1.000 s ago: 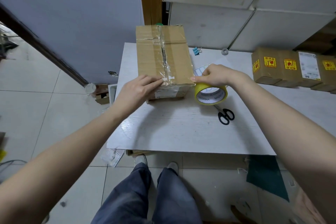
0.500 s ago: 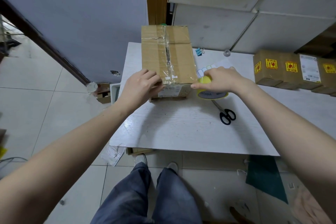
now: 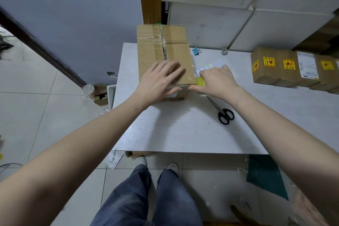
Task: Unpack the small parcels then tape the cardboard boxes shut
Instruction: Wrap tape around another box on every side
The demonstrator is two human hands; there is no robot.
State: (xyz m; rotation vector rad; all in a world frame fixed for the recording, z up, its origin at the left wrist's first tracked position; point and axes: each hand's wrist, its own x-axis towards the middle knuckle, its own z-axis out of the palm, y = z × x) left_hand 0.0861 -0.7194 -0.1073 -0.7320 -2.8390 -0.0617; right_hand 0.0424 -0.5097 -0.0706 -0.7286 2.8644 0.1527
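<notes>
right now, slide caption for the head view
Left hand flat on cardboard box; right hand grips yellow tape roll.

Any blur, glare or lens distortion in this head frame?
Head view: left hand motion-blurred over the cardboard box; right hand and scissors sharp; tape on the box glints slightly; wide-angle lens bends the table edges.

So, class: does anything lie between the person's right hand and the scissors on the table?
Nothing visible does. The scissors lie on bare white table just nearer the person than the right hand, which holds the yellow tape roll against the box.
</notes>
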